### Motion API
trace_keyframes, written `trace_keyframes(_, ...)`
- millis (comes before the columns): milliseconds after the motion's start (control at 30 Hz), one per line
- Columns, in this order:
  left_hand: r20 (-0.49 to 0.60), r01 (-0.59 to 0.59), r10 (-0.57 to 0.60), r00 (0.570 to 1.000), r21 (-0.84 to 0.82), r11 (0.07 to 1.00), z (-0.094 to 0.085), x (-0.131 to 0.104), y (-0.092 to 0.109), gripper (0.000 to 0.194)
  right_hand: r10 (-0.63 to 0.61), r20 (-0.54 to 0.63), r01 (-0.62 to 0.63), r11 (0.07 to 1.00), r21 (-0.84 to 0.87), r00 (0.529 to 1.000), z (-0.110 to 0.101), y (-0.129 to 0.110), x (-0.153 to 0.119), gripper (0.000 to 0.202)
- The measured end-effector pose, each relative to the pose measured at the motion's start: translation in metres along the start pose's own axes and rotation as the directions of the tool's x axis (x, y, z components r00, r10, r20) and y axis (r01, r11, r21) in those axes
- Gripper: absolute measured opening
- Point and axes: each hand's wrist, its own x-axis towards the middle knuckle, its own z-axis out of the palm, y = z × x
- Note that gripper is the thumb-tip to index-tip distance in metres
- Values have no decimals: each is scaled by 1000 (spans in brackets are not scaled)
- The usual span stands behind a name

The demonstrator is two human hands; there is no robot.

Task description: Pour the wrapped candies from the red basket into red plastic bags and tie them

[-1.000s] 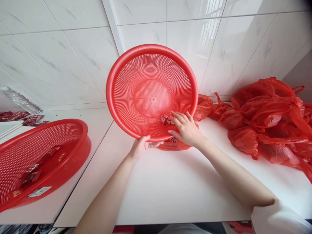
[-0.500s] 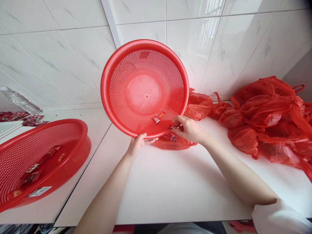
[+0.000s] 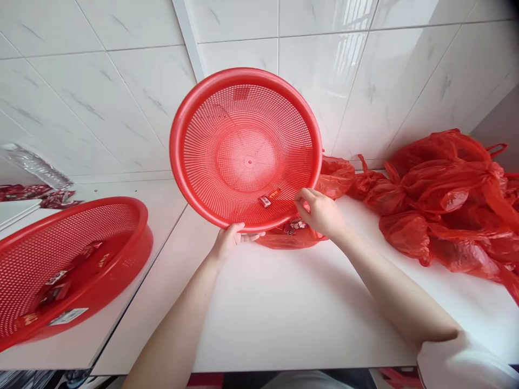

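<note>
Mid basket – smooth plas. mesh; bags – thin, crinkly plas.; tiles v. glossy.

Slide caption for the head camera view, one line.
Left hand holding a tilted red perforated basket with small wrapped packets inside; right hand near its rim.

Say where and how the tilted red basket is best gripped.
Probably by its lower rim, coming from the person's side: the red basket tilts its open mouth that way, and the thick, rounded rim suits a hold with fingers beneath, as the left hand shows.
</note>
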Motion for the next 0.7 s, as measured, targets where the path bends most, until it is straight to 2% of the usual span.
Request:
trace_keyframes(100, 103, 51, -56, 993, 44, 998, 7, -5, -4, 27, -82, 42, 85, 994, -63, 996, 6, 2, -1, 22)
trace_keyframes(200, 179, 64, -78, 981, 82, 995, 16, -10, -10, 30, -56, 169, 77, 990, -117, 984, 16, 4, -4, 44)
trace_keyframes(300, 188, 56, -73, 979, 94, 994, 20, -11, -12, 31, -72, 309, 90, 995, -44, 948, 19, 4, -6, 50)
trace_keyframes(400, 171, 68, -77, 982, 58, 996, 20, -10, -12, 32, -122, 372, 109, 992, 57, 920, 16, -1, -6, 50)
trace_keyframes(533, 112, 68, -70, 991, 22, 997, 19, -7, -10, 32, -161, 343, 141, 987, 82, 925, 8, -8, -5, 45)
trace_keyframes(600, 73, 52, -54, 996, 23, 998, 18, -6, -9, 31, -154, 285, 138, 988, 75, 946, 5, -11, -5, 40)
trace_keyframes(700, 1, 7, -7, 1000, 40, 999, 15, -4, -8, 31, -88, 173, 68, 990, 120, 981, -1, -11, -4, 33)
